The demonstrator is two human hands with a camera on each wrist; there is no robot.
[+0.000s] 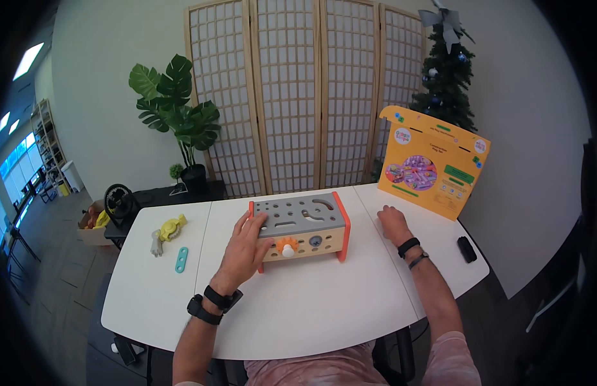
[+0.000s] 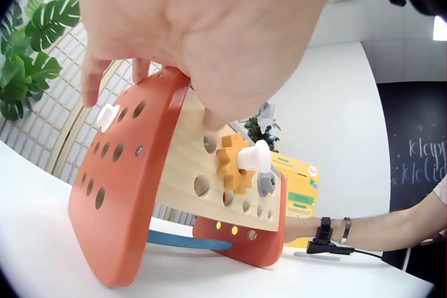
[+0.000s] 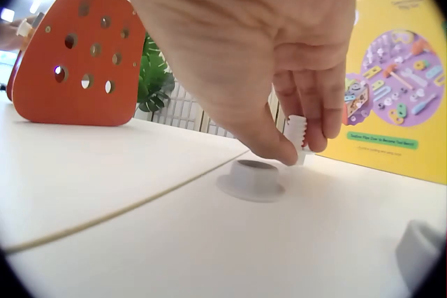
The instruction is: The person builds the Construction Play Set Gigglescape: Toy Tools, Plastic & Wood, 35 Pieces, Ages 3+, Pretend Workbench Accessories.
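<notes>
A toy workbench [image 1: 302,219] with a grey top, pale wooden front and red end panels [image 2: 129,179] stands on the table. An orange gear [image 2: 234,163] with a white screw head [image 2: 255,156] and a grey screw [image 1: 316,241] sit in its front. My left hand [image 1: 244,248] holds its left end, fingers over the panel's top edge and thumb against the front. To the right, my right hand [image 3: 258,53] pinches a white threaded toy screw [image 3: 296,134] at the tabletop. A grey flanged nut [image 3: 253,179] lies just beside those fingertips.
Another grey piece [image 3: 422,252] lies nearer the right wrist camera. A yellow toy box [image 1: 433,164] stands at the back right, with a black object [image 1: 466,249] near the right edge. On the left lie a teal strip [image 1: 181,260] and a yellow and grey item [image 1: 168,233].
</notes>
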